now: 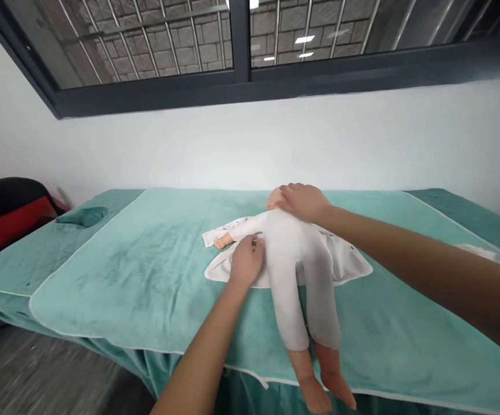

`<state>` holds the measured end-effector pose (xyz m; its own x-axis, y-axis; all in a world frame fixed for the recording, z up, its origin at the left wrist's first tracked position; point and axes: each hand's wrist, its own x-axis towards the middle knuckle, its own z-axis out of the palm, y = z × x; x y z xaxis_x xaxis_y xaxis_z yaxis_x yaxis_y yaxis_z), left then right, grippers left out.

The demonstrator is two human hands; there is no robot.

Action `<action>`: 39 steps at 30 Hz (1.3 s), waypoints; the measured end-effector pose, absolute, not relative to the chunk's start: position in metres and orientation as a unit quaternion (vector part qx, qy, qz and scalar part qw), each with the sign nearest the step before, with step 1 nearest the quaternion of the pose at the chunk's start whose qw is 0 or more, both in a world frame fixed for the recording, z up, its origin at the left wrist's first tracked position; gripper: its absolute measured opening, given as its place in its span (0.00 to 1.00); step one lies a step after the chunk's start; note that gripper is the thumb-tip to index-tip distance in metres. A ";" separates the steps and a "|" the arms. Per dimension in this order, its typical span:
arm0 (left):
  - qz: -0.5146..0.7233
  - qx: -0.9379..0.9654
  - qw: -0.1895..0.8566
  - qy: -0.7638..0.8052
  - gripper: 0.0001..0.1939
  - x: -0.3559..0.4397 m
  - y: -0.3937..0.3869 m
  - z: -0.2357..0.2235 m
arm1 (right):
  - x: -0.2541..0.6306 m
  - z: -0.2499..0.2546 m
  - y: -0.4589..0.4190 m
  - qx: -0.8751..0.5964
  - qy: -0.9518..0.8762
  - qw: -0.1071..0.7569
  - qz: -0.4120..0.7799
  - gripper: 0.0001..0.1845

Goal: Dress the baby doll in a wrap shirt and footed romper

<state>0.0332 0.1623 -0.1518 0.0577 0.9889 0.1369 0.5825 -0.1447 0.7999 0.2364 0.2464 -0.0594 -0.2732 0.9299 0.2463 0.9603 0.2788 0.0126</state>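
Note:
A baby doll (293,259) in a white bodysuit lies along a teal towel (146,271), its bare feet hanging over the near edge. Under it is a spread white garment (345,262). My left hand (245,260) rests at the doll's side with fingers curled, pinching white cloth near the doll's arm. My right hand (302,202) lies cupped over the doll's head and neck, fingers wrapped round it.
The towel covers a bed (470,219) with a teal sheet set against a white wall under a dark-framed window (241,40). A small teal cushion (83,216) lies at the far left. A black and red object (8,210) sits beyond the bed's left end.

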 end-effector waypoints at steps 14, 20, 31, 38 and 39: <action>0.228 0.778 -0.052 0.583 0.13 0.019 0.178 -0.187 | 0.148 -0.092 0.280 -0.423 -0.899 -0.010 0.114 0.22; 0.402 0.621 0.130 0.661 0.10 -0.004 0.218 -0.178 | 0.177 -0.087 0.276 -0.456 -0.862 0.121 0.187 0.26; 0.602 0.440 0.313 0.588 0.15 -0.031 0.221 -0.181 | 0.177 -0.095 0.273 -0.470 -0.867 0.040 0.160 0.28; 0.543 0.549 0.174 0.611 0.10 -0.020 0.198 -0.184 | 0.166 -0.102 0.272 -0.534 -0.845 0.004 0.031 0.25; 0.507 0.591 0.137 0.612 0.10 -0.017 0.195 -0.186 | 0.165 -0.102 0.272 -0.542 -0.840 0.006 0.020 0.24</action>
<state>-0.0172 0.1950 -0.1856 -0.2639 0.8629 0.4310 0.5844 -0.2125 0.7832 0.1646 0.2718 -0.1021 -0.4118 0.9112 -0.0117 0.9108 0.4111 -0.0393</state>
